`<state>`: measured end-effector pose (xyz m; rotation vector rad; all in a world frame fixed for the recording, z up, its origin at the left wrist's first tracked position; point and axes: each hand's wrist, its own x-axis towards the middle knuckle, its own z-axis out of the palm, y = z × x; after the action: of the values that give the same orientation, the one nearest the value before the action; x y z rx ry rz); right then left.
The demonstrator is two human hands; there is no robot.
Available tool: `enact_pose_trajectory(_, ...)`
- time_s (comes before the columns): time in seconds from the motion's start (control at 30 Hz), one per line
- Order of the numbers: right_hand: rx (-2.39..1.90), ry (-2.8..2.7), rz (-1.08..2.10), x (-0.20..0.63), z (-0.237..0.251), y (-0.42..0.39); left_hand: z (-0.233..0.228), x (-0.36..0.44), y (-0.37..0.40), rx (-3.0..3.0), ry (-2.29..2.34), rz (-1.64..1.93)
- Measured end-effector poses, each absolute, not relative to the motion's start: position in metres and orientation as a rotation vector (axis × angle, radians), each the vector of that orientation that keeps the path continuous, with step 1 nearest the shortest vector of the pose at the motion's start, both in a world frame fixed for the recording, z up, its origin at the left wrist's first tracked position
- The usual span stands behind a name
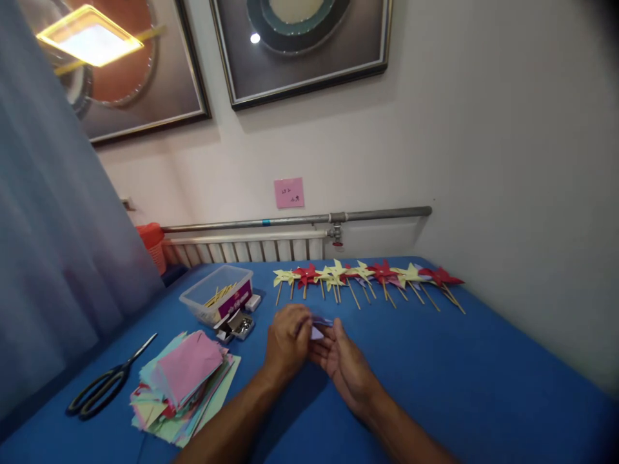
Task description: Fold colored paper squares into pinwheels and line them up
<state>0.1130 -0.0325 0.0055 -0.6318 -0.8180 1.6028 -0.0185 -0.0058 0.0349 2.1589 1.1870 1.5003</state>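
On blue table (435,386), left hand (287,341) and right hand (344,364) pinch small lilac paper piece (320,327) between fingertips; paper stack (186,386) left, pinwheel row (367,276) beyond.

Red and yellow pinwheels (367,276), blue table (483,374)

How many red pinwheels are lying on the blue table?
3 red pinwheels, all in the row by the wall: one near the left end, one right of the middle, one at the right end. Overlapping yellow ones may hide more.
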Motion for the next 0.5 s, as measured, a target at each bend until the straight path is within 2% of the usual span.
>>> enact_pose_trajectory(0.13,-0.634,-0.754,1.548,0.119,0.003,-0.027,0.015,-0.018,-0.016,2.662,1.046,1.3)
enact_pose_trajectory(0.23,-0.695,-0.722,1.479,0.119,-0.004,-0.021,0.012,-0.028,-0.015,2.699,0.992,1.226)
enact_pose_trajectory(0.4,-0.747,-0.695,1.491,0.119,-0.01,-0.017,0.012,-0.039,0.008,1.855,1.371,1.336)
enact_pose_trajectory(0.5,-0.739,-0.708,1.523,0.118,-0.009,-0.018,0.007,-0.038,0.018,1.304,1.258,1.18)
